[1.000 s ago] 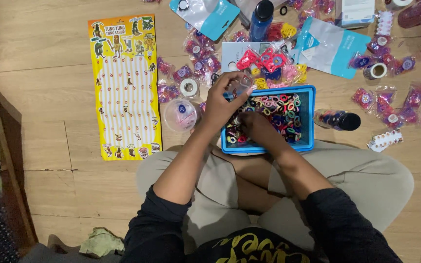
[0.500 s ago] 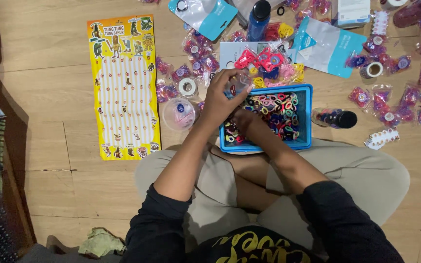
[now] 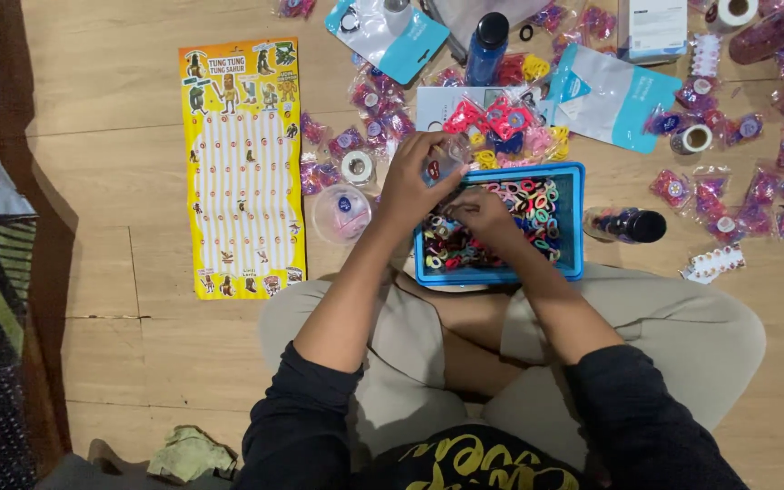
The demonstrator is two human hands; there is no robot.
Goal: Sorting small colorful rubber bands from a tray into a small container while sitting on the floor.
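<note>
Left grip point(image 3: 417, 186) pinches small clear packet point(image 3: 449, 161) just above blue tray point(image 3: 573, 218); right grip point(image 3: 481, 216) curled in hair ties point(image 3: 537, 204), directly below packet.

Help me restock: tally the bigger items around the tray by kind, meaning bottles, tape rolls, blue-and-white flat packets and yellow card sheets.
Dark bottles: 2
Tape rolls: 3
Blue-and-white flat packets: 2
Yellow card sheets: 1
Total: 8
</note>
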